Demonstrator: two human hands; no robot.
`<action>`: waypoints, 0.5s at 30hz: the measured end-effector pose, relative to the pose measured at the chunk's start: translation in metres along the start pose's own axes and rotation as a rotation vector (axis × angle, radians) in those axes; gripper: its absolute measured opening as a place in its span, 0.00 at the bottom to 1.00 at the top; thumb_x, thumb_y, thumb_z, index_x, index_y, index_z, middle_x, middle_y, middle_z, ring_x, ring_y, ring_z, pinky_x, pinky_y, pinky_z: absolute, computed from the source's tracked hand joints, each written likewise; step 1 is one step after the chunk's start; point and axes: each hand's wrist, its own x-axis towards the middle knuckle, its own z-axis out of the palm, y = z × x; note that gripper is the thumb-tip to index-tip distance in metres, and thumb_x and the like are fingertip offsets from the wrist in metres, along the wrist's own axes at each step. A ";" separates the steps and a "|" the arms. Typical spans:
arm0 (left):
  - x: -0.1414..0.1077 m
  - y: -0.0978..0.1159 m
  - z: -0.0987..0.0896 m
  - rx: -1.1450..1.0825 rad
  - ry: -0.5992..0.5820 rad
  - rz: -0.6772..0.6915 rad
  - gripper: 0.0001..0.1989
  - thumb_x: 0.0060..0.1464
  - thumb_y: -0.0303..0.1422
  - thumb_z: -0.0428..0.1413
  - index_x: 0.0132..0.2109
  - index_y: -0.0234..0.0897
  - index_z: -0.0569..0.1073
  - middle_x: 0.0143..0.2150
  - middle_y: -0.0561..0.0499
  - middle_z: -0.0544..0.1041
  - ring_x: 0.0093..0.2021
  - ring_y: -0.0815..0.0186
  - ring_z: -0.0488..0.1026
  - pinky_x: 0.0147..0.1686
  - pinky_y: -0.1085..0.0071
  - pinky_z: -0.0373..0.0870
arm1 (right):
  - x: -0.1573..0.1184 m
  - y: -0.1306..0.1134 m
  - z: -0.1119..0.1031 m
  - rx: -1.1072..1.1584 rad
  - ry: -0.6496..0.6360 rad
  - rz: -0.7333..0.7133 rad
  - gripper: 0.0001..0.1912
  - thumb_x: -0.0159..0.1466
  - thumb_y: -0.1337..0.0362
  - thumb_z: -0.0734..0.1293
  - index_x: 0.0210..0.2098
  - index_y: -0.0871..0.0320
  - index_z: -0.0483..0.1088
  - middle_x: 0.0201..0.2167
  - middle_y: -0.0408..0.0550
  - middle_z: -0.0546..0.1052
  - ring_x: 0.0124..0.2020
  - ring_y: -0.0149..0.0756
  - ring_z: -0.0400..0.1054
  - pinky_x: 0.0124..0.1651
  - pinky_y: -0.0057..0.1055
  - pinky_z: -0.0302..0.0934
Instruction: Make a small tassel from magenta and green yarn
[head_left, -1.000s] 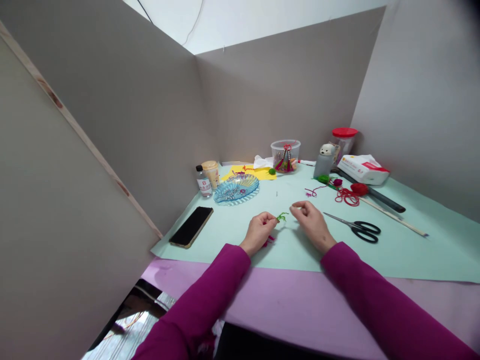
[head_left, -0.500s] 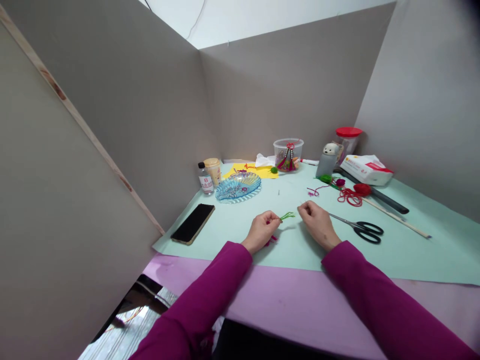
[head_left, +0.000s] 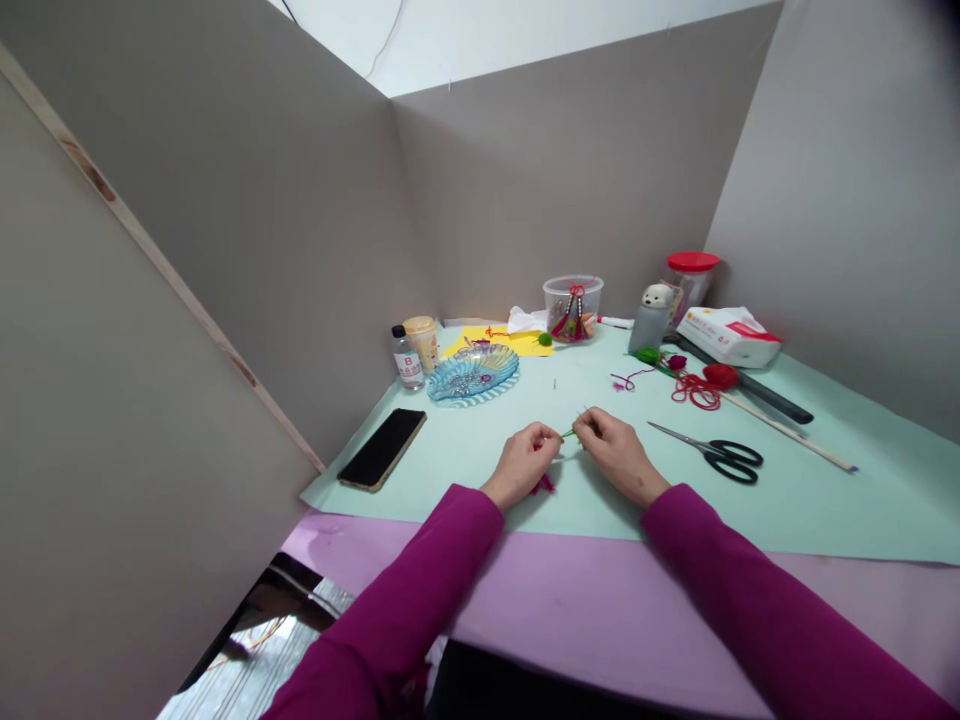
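Note:
My left hand (head_left: 523, 463) is closed in a pinch on green yarn (head_left: 568, 433), whose strands stick out to the right of the fingertips. Magenta yarn (head_left: 545, 484) hangs out beneath that hand. My right hand (head_left: 616, 452) meets the other end of the green strands with thumb and fingers pressed together. A thin sliver pokes up past its fingertips, too fine to make out. To the right lie black-handled scissors (head_left: 724, 456), apart from both hands, their blades pointing left.
A phone (head_left: 384, 449) lies at the left, with a blue shell-shaped dish (head_left: 474, 374) and a small bottle (head_left: 409, 358) behind it. At the back stands a clear tub (head_left: 573, 305). Red yarn (head_left: 697, 391), a wooden stick (head_left: 795, 435) and a tissue pack (head_left: 727, 336) are on the right.
My right hand has moved left to the green strands, which stood free before. My left hand keeps its pinch in about the same place. The view has shifted slightly.

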 end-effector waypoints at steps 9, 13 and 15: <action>0.000 -0.003 -0.001 -0.056 0.026 0.001 0.08 0.50 0.35 0.51 0.31 0.34 0.68 0.25 0.56 0.67 0.26 0.72 0.60 0.27 0.76 0.56 | 0.003 0.006 -0.006 -0.367 0.125 0.078 0.11 0.62 0.59 0.58 0.40 0.57 0.64 0.24 0.44 0.70 0.25 0.34 0.62 0.29 0.28 0.48; 0.002 -0.004 0.000 -0.098 0.050 -0.020 0.07 0.49 0.34 0.51 0.31 0.34 0.68 0.25 0.56 0.66 0.26 0.72 0.60 0.27 0.77 0.56 | 0.000 -0.001 -0.011 -0.227 0.320 0.104 0.14 0.63 0.54 0.55 0.37 0.57 0.63 0.23 0.43 0.69 0.26 0.35 0.62 0.30 0.29 0.50; 0.002 -0.003 0.000 -0.114 0.059 -0.028 0.07 0.49 0.34 0.51 0.31 0.34 0.68 0.24 0.56 0.66 0.25 0.72 0.60 0.26 0.77 0.56 | -0.004 -0.005 -0.007 -0.167 0.255 -0.009 0.13 0.64 0.57 0.54 0.29 0.56 0.62 0.23 0.43 0.68 0.26 0.33 0.61 0.32 0.28 0.51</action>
